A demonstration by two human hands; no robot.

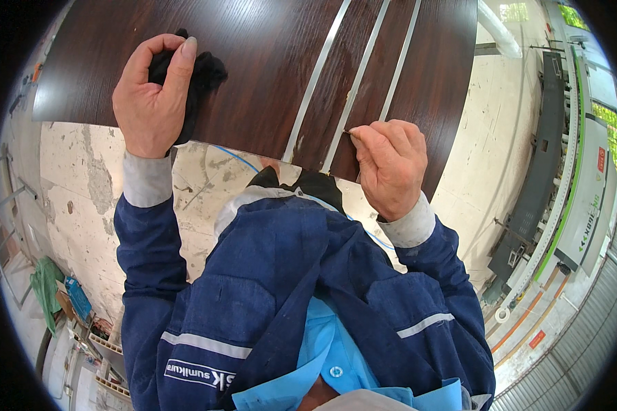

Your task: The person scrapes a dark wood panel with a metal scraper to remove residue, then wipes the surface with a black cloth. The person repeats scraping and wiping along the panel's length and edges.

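Note:
My left hand (154, 99) is closed on a bunched black cloth (209, 75), which rests against a dark brown wood-grain panel (253, 75). Thumb and forefinger curve toward each other, and the other fingers are hidden behind them. Toward the panel's near edge on the right, my right hand (391, 161) is closed in a pinch. A tiny dark tip (349, 131) sticks out from its fingertips beside the middle metal strip (353, 96); what it belongs to is too small to make out. Two more strips run alongside, a left strip (315, 82) and a right strip (399, 61).
Below the panel lies a worn, stained pale floor (82, 171), with a blue hose (236, 157) across it. A long machine (583, 198) with a green edge stands at the right. Green cloth (46, 288) and a blue box (77, 298) are at the lower left.

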